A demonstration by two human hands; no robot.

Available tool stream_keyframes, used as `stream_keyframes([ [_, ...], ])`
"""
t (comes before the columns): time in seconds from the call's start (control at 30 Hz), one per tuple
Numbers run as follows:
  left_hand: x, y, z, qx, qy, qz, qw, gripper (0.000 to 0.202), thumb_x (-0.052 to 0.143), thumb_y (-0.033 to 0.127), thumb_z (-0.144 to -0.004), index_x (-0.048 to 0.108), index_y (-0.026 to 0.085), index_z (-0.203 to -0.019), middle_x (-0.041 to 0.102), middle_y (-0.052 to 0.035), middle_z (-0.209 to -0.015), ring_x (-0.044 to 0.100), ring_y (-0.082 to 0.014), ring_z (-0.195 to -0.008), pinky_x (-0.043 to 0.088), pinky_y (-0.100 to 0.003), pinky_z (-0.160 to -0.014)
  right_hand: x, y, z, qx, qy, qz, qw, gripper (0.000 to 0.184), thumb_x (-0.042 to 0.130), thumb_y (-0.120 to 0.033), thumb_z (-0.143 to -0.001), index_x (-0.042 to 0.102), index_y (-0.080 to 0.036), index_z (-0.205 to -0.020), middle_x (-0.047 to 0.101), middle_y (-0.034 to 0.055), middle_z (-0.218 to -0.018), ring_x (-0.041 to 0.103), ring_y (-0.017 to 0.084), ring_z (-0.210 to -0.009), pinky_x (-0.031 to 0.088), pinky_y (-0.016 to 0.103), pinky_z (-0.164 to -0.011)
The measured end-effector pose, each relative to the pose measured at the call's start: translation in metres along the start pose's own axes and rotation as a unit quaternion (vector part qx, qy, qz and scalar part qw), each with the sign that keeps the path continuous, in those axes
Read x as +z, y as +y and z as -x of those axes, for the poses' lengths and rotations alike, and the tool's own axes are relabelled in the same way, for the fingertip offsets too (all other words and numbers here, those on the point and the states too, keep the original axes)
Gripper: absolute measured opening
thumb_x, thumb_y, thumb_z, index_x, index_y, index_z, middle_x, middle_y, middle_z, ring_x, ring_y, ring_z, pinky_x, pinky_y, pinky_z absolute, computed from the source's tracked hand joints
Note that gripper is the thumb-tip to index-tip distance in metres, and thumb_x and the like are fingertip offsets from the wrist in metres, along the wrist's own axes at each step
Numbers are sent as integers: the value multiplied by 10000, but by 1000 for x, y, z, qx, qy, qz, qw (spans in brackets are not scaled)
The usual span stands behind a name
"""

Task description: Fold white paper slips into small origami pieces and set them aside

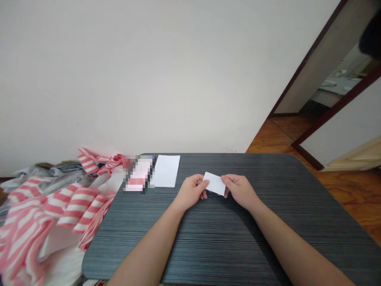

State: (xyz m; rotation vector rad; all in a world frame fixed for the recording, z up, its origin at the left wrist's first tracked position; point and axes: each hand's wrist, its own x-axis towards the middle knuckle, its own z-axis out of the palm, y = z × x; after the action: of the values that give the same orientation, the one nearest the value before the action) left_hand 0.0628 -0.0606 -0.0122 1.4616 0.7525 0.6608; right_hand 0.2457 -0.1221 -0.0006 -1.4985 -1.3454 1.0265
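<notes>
Red-and-white striped fabric (77,205) heaped left of a dark table (297,222), pale wall (149,79) behind, wooden floor (351,192) at right

- We are seeing soft light washing the pale wall (149,79).
- We are catching shadow (254,236) below the right hand (240,190).
- We are finding pixel blocks (138,174) masking part of the tabletop (214,250).

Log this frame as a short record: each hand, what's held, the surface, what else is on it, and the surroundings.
Left hand: the person's left hand pinches one end of the small white paper
Right hand: the person's right hand pinches the opposite end
Held item: small white paper, tilted, held above the table
Surface: dark, streaked table
Also on table: larger white paper, lying flat; pixelated item to its left, details obscured
Surroundings: red-and-white striped cloth left of the table; pale wall behind
</notes>
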Motion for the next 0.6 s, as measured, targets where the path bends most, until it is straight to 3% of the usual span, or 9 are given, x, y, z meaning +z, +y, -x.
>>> stream_keyframes([
  [0.23,-4,-8,-4,-10,36,45,998,265,456,390,-846,509,136,-790,561,0,-526,517,-91,-437,380,-179,-413,4,11,-5,-14,-45,-68,997,306,466,-385,-866,592,-148,-1015,617,15,-590,533,118,-465,405,230,-433],
  [0.47,-2,-3,-3,-1,15,56,998,281,487,404,-833,498,135,-912,567,4,-562,524,-93,-436,394,-184,-403,6,14,-4,-15,-72,-86,994,323,481,-346,-863,562,-138,-1097,619,30,-610,531,122,-488,402,235,-434],
  [0.6,-3,-3,-3,-2,34,56,998,292,461,416,-846,492,132,-910,562,4,-549,524,-92,-433,386,-179,-404,6,14,-2,-54,-83,-89,991,367,518,-263,-841,484,-199,-1201,618,25,-741,510,104,-520,418,236,-472],
])
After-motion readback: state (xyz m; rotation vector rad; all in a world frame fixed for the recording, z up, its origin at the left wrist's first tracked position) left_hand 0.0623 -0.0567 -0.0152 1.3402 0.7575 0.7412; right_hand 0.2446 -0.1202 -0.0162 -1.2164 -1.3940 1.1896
